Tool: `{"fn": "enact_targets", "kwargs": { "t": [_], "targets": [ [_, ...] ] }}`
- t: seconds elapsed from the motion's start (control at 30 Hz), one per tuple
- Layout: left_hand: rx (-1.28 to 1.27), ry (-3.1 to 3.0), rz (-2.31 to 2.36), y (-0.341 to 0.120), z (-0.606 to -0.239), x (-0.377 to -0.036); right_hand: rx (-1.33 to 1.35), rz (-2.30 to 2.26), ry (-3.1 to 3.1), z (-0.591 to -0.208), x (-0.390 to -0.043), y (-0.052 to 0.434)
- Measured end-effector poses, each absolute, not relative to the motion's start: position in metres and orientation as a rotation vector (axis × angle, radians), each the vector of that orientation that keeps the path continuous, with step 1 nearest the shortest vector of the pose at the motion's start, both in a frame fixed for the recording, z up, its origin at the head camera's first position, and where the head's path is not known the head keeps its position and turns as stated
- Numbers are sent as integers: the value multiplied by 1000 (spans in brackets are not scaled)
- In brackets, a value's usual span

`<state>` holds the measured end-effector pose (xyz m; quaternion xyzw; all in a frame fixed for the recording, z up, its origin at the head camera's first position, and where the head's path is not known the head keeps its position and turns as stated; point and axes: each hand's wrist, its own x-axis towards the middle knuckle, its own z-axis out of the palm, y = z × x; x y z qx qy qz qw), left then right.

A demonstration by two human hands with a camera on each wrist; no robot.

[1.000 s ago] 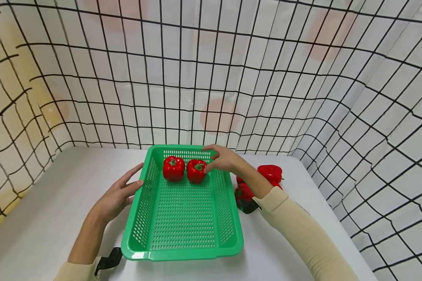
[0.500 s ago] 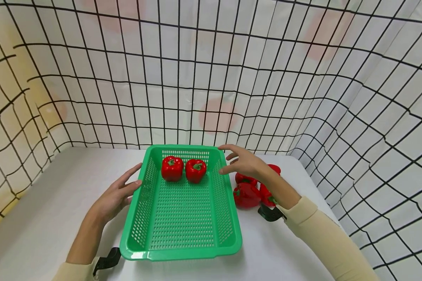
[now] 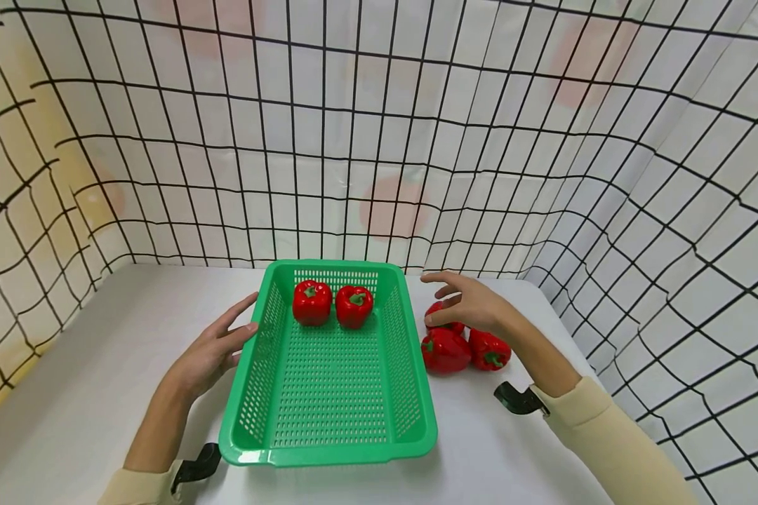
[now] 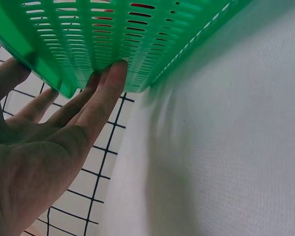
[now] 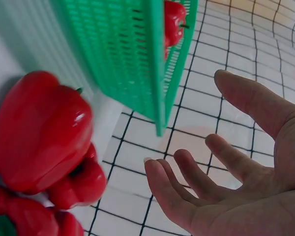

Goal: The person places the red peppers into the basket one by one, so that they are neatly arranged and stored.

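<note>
From my remote station I am watching two glossy red peppers [image 3: 332, 304] sitting side by side at the far end of the perforated green plastic basket [image 3: 328, 428]; three more peppers [image 3: 464, 346] are waiting on the matte white table [image 3: 101, 365] just right of it; the right hand [image 3: 474, 306] is hovering over them, fingers spread, gripping nothing; the left hand [image 3: 211, 351] is pressing flat against the basket's left wall.

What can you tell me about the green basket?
The green basket looks like shiny plastic, rectangular, with rows of little slots in its floor and sloping walls and a smooth rolled rim. It sits flat on the white table. Two red peppers stand side by side at its far end. The left hand touches its left wall with straight fingers.
</note>
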<state>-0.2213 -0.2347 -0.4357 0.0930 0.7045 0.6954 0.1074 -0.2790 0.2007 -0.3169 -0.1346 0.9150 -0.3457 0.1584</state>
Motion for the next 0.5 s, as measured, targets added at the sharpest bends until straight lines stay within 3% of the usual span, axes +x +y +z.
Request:
{"fn": "enact_targets", "kwargs": {
  "t": [0.5],
  "targets": [
    [275, 2097, 2047, -235, -436, -221, -360, -929, 2639, -352, -278, 221]
  ]
}}
